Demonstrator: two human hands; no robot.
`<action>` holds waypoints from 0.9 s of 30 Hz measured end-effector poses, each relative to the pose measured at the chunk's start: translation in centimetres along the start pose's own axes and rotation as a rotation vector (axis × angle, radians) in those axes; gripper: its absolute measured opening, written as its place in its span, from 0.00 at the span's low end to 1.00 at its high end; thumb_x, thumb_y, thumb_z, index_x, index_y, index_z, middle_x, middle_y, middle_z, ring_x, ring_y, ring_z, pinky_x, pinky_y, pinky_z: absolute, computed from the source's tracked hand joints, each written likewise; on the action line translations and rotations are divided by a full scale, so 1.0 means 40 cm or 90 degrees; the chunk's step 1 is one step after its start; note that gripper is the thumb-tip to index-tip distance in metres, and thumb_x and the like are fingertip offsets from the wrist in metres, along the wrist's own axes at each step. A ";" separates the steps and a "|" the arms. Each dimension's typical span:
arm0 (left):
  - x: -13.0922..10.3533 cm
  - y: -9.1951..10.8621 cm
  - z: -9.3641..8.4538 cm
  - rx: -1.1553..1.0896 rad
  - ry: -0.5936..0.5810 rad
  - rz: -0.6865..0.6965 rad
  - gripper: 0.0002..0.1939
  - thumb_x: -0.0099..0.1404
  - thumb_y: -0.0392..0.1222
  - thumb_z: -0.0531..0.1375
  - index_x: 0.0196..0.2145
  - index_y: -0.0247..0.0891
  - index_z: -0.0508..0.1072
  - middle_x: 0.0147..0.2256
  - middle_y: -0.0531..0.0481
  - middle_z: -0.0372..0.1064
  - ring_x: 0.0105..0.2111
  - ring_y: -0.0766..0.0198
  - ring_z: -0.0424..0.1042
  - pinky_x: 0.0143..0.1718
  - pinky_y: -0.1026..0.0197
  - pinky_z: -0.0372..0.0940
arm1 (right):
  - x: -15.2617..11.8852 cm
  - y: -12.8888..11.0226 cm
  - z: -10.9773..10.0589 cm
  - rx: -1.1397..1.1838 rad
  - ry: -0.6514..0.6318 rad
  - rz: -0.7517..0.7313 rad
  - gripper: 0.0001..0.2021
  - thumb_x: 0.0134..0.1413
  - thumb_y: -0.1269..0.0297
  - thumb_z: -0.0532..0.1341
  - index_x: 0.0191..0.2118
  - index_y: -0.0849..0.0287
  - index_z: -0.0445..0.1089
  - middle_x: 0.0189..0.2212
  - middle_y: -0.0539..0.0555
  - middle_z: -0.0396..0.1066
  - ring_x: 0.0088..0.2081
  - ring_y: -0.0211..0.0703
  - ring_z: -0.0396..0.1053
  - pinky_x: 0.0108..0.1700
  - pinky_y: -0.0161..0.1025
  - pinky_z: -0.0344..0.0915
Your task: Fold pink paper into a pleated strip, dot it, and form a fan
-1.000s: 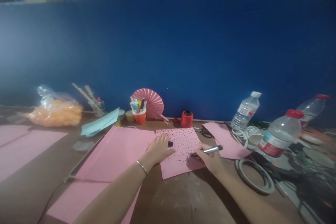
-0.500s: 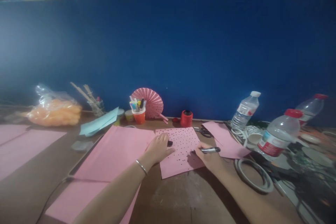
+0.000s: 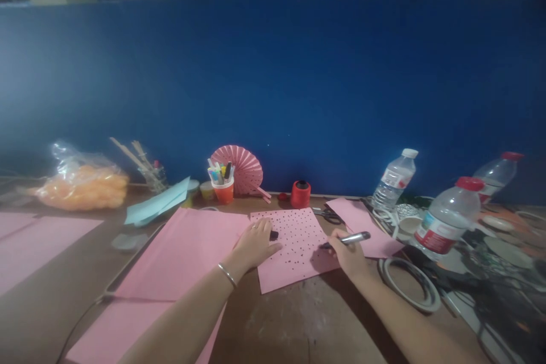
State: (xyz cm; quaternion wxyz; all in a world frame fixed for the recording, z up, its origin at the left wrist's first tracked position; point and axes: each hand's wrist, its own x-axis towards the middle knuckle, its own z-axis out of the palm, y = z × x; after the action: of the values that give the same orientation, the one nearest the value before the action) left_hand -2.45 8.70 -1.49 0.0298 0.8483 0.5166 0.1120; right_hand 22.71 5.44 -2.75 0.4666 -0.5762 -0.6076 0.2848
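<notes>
A pink sheet of paper (image 3: pixel 290 273) covered with many small black dots lies on the table in front of me. My left hand (image 3: pixel 256 244), with a silver bangle at its wrist, rests on the sheet's left side. From its curled fingers pokes a black marker cap (image 3: pixel 273 235), while the thumb lies apart on the paper. My right hand (image 3: pixel 347 253) grips a grey and black marker (image 3: pixel 357 237) over the sheet's right edge. The marker's tip points left, close to the dots; whether it touches the paper I cannot tell.
Behind the sheet stand a red thread spool (image 3: pixel 301 194), scissors (image 3: pixel 328 215), a pen cup (image 3: pixel 223 190) and a pleated pink fan (image 3: pixel 243 168). Larger pink paper (image 3: pixel 170 256) lies left. Bottles (image 3: pixel 447 216), a tape roll (image 3: pixel 409 284) and clutter crowd the right.
My right hand has moved to the right with the marker, away from the middle of the dotted sheet. My left hand stays in place on the paper.
</notes>
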 end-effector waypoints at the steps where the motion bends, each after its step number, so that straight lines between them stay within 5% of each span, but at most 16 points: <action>1: 0.001 0.000 -0.001 0.002 -0.002 -0.005 0.30 0.55 0.57 0.53 0.49 0.34 0.57 0.52 0.40 0.55 0.52 0.51 0.55 0.49 0.55 0.52 | 0.002 -0.002 -0.001 -0.014 0.001 0.004 0.11 0.47 0.64 0.52 0.17 0.57 0.55 0.14 0.46 0.59 0.19 0.37 0.59 0.24 0.34 0.53; 5: 0.003 0.002 -0.006 0.002 -0.008 -0.017 0.34 0.49 0.61 0.56 0.47 0.34 0.59 0.49 0.39 0.59 0.48 0.50 0.60 0.46 0.54 0.54 | 0.009 -0.003 -0.004 -0.079 -0.021 -0.045 0.12 0.45 0.64 0.54 0.16 0.57 0.54 0.12 0.45 0.58 0.19 0.37 0.58 0.25 0.34 0.53; 11: 0.001 0.008 -0.017 -0.021 -0.009 -0.033 0.32 0.47 0.61 0.57 0.44 0.36 0.61 0.46 0.40 0.61 0.46 0.49 0.61 0.45 0.54 0.55 | 0.014 0.010 -0.006 0.051 0.001 0.060 0.12 0.48 0.56 0.52 0.23 0.58 0.61 0.16 0.48 0.64 0.19 0.38 0.62 0.21 0.33 0.56; 16: 0.000 0.010 -0.020 -0.032 -0.016 -0.047 0.33 0.47 0.61 0.58 0.45 0.36 0.59 0.48 0.40 0.60 0.47 0.49 0.60 0.45 0.54 0.55 | 0.016 -0.005 -0.005 -0.072 -0.024 -0.057 0.12 0.45 0.59 0.56 0.18 0.58 0.59 0.15 0.46 0.61 0.21 0.38 0.60 0.25 0.34 0.55; 22: 0.002 0.005 -0.016 -0.034 -0.013 -0.044 0.34 0.47 0.62 0.57 0.45 0.37 0.59 0.46 0.41 0.60 0.45 0.50 0.61 0.43 0.55 0.56 | 0.021 0.018 -0.017 0.048 -0.003 0.098 0.10 0.46 0.60 0.53 0.19 0.57 0.56 0.13 0.46 0.62 0.16 0.36 0.60 0.19 0.32 0.54; 27: 0.004 0.002 -0.013 -0.047 -0.012 -0.044 0.34 0.47 0.61 0.57 0.45 0.37 0.59 0.46 0.41 0.61 0.45 0.50 0.61 0.43 0.55 0.55 | 0.027 0.018 -0.025 -0.078 -0.027 -0.060 0.11 0.42 0.66 0.54 0.15 0.57 0.54 0.12 0.45 0.58 0.19 0.37 0.58 0.25 0.34 0.53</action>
State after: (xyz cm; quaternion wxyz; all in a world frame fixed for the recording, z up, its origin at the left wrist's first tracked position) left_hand -2.43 8.76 -0.94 0.0699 0.8294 0.5406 0.1219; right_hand 24.01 6.42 -2.73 0.4304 -0.5682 -0.6601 0.2369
